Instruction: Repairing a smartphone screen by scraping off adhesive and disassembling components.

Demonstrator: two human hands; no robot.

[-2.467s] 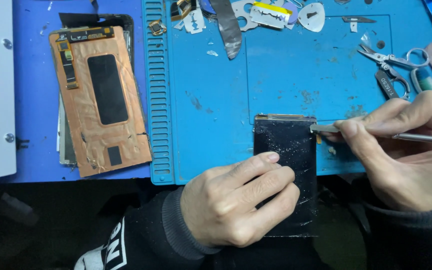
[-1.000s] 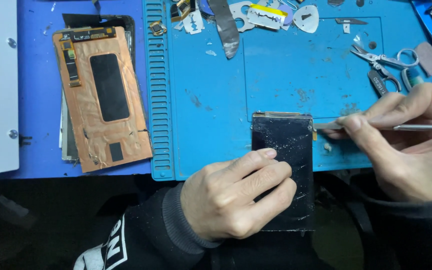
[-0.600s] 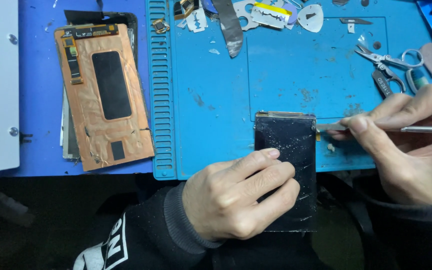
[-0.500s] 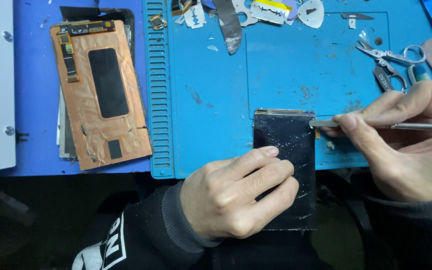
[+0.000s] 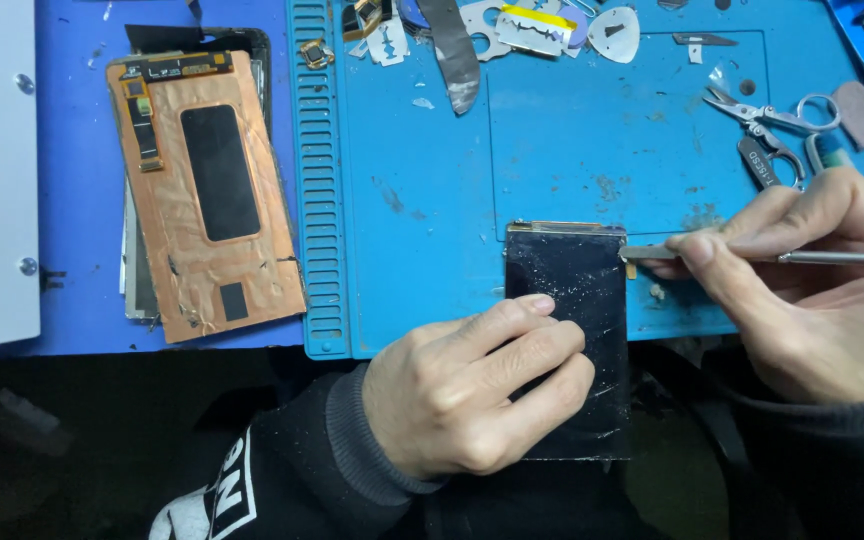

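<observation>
Occlusions, head view
Left hand (image 5: 462, 395) covered the dark panel's (image 5: 577, 290) near-left part; metal tool (image 5: 752, 256) ran off the right edge.

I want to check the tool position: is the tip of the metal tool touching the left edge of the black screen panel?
No, the metal tool in the right hand meets the right edge of the black screen panel, near its top corner.
</observation>
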